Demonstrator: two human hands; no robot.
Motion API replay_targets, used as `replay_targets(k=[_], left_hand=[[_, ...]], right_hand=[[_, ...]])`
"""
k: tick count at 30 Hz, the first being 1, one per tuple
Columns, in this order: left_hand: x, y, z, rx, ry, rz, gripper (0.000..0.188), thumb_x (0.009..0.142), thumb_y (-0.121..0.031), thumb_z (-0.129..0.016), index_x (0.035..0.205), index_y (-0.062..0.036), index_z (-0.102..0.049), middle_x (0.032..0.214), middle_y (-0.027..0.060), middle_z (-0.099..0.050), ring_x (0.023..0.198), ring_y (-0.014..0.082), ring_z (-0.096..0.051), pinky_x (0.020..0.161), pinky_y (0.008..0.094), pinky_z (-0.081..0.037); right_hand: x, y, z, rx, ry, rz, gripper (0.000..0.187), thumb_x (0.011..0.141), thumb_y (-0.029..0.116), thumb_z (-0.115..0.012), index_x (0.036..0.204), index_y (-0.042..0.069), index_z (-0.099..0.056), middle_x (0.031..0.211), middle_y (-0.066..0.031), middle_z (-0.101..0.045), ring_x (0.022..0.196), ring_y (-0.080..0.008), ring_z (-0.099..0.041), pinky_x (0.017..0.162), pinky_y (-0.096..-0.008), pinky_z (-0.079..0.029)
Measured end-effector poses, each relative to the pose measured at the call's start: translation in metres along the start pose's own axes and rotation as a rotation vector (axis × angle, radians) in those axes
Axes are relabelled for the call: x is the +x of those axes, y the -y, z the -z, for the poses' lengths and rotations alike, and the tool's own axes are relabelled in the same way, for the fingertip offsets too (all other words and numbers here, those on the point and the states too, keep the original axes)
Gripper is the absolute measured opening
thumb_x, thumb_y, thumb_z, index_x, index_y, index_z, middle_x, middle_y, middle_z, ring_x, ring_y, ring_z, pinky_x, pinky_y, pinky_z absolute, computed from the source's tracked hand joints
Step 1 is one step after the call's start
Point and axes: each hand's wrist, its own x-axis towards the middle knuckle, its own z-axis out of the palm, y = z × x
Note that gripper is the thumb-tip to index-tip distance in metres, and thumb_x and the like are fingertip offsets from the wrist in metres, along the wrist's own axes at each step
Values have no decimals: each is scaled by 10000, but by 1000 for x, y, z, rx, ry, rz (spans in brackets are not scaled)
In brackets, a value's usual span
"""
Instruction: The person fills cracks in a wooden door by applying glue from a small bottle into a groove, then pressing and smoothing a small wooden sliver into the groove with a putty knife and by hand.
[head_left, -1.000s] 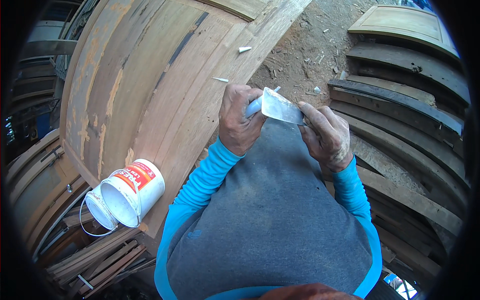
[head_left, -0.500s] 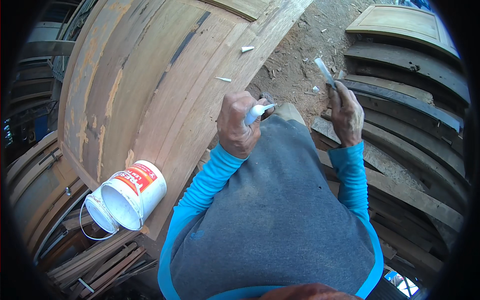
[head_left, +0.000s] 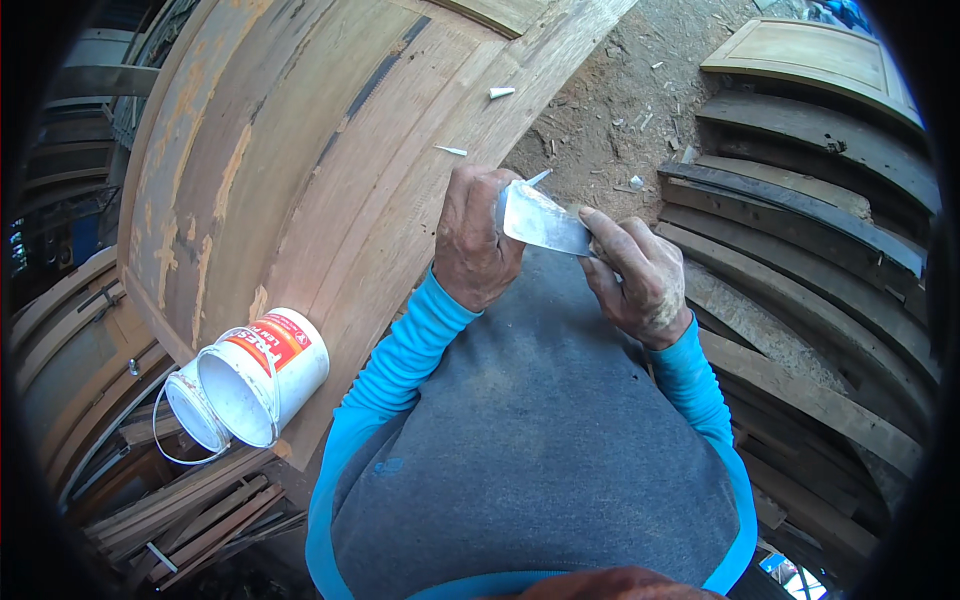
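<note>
My left hand [head_left: 472, 240] is closed around a white squeeze bottle, whose thin nozzle [head_left: 540, 178] sticks out past the fingers. In front of that bottle lies the flat, pale metal blade of a scraper [head_left: 545, 222], hiding most of it. My right hand [head_left: 643, 278] pinches the scraper at its other end between thumb and fingers. Blade and bottle overlap in view; whether they touch I cannot tell. Just left of my hands spreads a large wooden door [head_left: 330, 190] with patches of filler. On it rest a small white cone-shaped cap [head_left: 501, 92] and a thin white tip [head_left: 451, 151].
Two white buckets, the larger one [head_left: 305, 350] with a red label, lie tipped over at the door's near left corner. Stacked boards [head_left: 800, 220] run along the right, with a panelled door [head_left: 810, 55] at their far end. Wood strips [head_left: 205, 530] lie lower left.
My right hand has swung left and nearer with the scraper, from the boards' side to in front of the bottle. The blade has turned flat toward view. My left hand has hardly moved.
</note>
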Motion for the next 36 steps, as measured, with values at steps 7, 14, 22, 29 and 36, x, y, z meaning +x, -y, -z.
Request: replay_targets(k=[7,14,22,29,36], left_hand=[[-12,-6,5,-33,-39,75,203,997,-85,-674,1135,9,-558,1016,174,-558,899,331,-595,803,405,-498],[-16,-5,0,-45,-35,87,230,991,-116,-707,1129,-1,-562,1008,166,-563,875,315,-599,785,397,-498],[-20,-3,6,-53,-57,85,256,923,-53,-766,1098,-24,-581,976,155,-607,854,316,-641,735,417,-528],[-24,-13,12,-157,-92,94,254,928,-78,-788,1085,-43,-592,969,119,-618,812,227,-624,721,348,-517],[-26,-4,8,-177,-39,139,253,969,-149,-770,1119,-44,-596,986,105,-621,827,200,-616,739,322,-508]], right_hand=[[-6,-78,-9,14,-254,-355,233,1011,125,-657,1204,-1,-693,1012,-220,-742,847,-362,-746,749,-418,-577],[0,-45,2,114,-233,-192,250,1013,94,-662,1234,-22,-669,962,-179,-709,816,-296,-713,760,-373,-555],[3,-6,-3,117,-8,5,353,883,19,-721,1232,-5,-674,922,-179,-689,791,-341,-715,691,-410,-568],[-6,-61,-13,195,-155,-482,238,1075,183,-600,1185,-12,-679,810,-124,-657,715,-193,-642,669,-347,-515],[2,-23,-8,592,-73,-227,282,1102,189,-549,1249,-30,-651,850,-44,-634,698,-105,-579,647,-279,-500]])
